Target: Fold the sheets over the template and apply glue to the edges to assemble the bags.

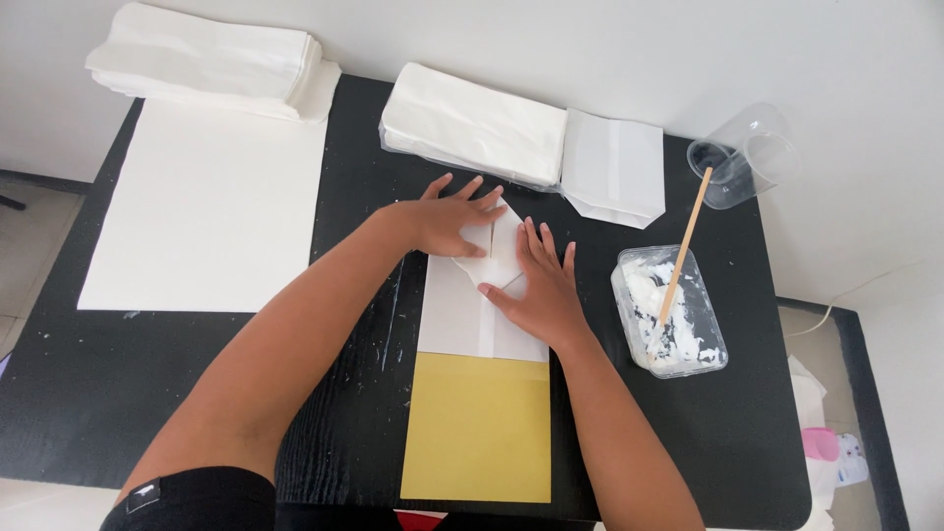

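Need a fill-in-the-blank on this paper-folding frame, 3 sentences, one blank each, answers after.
1. Both hands, left hand and right hand, press flat on a folded ____ paper bag.
2. The wooden stick rests in a clear tub of white ____.
3. The bag lies on a ____ sheet on the black table.

Answers: white; paste; yellow
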